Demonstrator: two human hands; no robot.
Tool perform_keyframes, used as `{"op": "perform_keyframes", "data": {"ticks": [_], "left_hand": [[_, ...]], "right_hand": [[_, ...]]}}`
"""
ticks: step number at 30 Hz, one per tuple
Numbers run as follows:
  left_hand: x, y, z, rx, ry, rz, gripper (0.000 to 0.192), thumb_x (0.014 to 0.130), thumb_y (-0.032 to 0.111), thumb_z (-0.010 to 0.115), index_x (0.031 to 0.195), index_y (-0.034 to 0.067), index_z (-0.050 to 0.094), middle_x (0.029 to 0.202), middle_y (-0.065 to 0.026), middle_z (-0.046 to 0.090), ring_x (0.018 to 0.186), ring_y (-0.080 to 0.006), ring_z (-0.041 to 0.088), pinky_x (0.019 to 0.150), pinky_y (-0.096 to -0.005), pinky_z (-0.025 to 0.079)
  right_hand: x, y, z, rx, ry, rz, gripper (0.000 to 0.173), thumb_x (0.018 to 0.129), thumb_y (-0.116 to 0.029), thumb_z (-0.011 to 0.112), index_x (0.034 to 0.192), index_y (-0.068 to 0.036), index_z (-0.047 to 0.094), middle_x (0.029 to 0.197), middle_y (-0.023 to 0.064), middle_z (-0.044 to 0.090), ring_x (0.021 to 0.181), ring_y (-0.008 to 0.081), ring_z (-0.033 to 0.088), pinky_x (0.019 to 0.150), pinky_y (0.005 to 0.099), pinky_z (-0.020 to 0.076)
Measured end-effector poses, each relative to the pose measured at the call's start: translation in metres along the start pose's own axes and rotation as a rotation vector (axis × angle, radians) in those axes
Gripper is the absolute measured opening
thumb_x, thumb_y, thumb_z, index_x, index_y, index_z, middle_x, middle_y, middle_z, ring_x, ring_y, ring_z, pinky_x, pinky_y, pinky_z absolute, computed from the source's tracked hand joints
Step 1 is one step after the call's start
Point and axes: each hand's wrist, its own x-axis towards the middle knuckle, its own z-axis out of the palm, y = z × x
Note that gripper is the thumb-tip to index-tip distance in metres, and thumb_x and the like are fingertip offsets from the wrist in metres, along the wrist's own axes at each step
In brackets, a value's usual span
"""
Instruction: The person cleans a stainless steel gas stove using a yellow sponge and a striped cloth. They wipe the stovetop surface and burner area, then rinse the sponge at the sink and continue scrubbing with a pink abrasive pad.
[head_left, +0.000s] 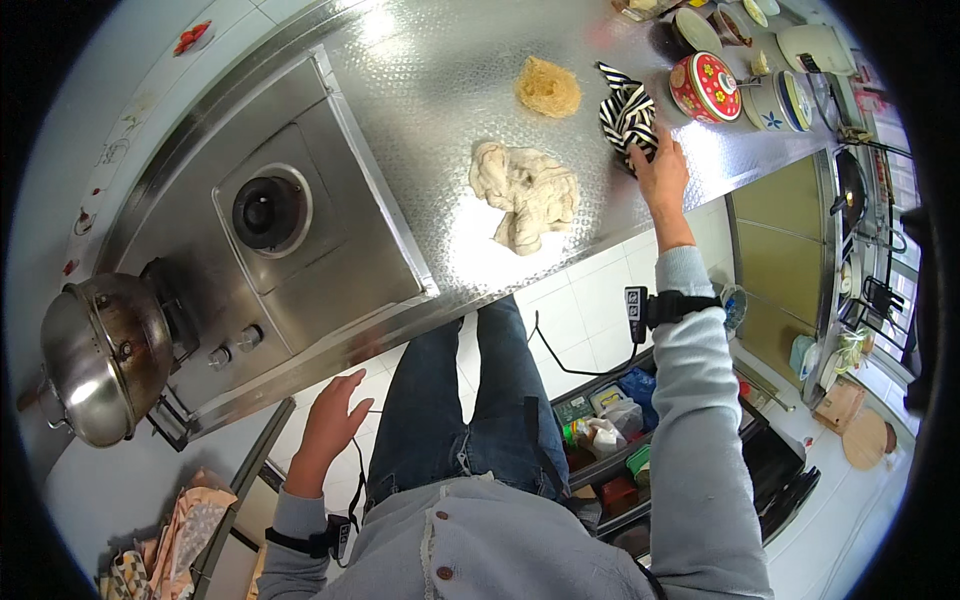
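My right hand (661, 171) touches the lower end of a black-and-white striped cloth (627, 112) on the metal countertop (450, 97), its thumb and fingers around the edge of the cloth. Whether it grips the fabric is not clear. My left hand (334, 420) hangs in front of the counter with fingers apart and holds nothing. A crumpled beige cloth (525, 187) lies on the counter to the left of my right hand. Beyond it rests a tan mesh scrubber (548, 87). A red flowered pot with a lid (706, 86) stands just beyond the striped cloth, to the right.
A gas burner (262, 213) is set in the counter at left, with a lidded metal wok (105, 360) beside it. A blue-and-white lidded pot (776, 101) and a rice cooker (814, 49) stand at the upper right. An open drawer (615, 457) with packages is below my right arm.
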Motion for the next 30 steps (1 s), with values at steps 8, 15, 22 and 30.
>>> {"op": "perform_keyframes", "data": {"ticks": [8,15,22,30], "left_hand": [[-0.008,0.035,0.043,-0.092,0.048,-0.068,0.048,0.091,0.023,0.068,0.135,0.006,0.056,0.119,-0.0163,0.063,0.111,-0.0317,0.062,0.096,-0.0384,0.049],[-0.026,0.072,0.081,-0.229,0.146,-0.167,0.048,0.094,0.027,0.065,0.136,0.006,0.055,0.122,-0.0163,0.063,0.113,-0.0321,0.061,0.097,-0.0396,0.049],[-0.056,0.065,0.108,-0.307,0.204,-0.274,0.049,0.095,0.028,0.065,0.138,0.008,0.054,0.123,-0.0162,0.063,0.114,-0.0320,0.061,0.098,-0.0398,0.048],[-0.091,0.030,0.129,-0.353,0.263,-0.324,0.048,0.095,0.027,0.064,0.136,0.005,0.053,0.121,-0.0194,0.062,0.110,-0.0362,0.061,0.095,-0.0432,0.049]], "right_hand": [[0.020,-0.026,-0.072,1.448,-0.568,0.149,0.032,0.099,-0.029,0.062,0.121,-0.005,0.066,0.108,0.0016,0.070,0.096,0.0090,0.064,0.086,0.0262,0.0501],[0.017,-0.142,-0.082,1.560,-1.046,0.172,0.033,0.096,-0.025,0.065,0.118,0.000,0.066,0.107,0.0075,0.072,0.092,0.0157,0.070,0.083,0.0289,0.0566],[-0.019,-0.227,-0.051,1.526,-0.999,0.078,0.034,0.094,-0.027,0.064,0.112,0.001,0.067,0.095,0.0057,0.070,0.081,0.0109,0.068,0.070,0.0251,0.0559],[-0.032,-0.342,0.054,0.695,-0.288,-0.692,0.046,0.091,-0.043,0.069,0.102,0.002,0.068,0.083,0.0128,0.071,0.076,0.0271,0.068,0.074,0.0342,0.0537]]}}
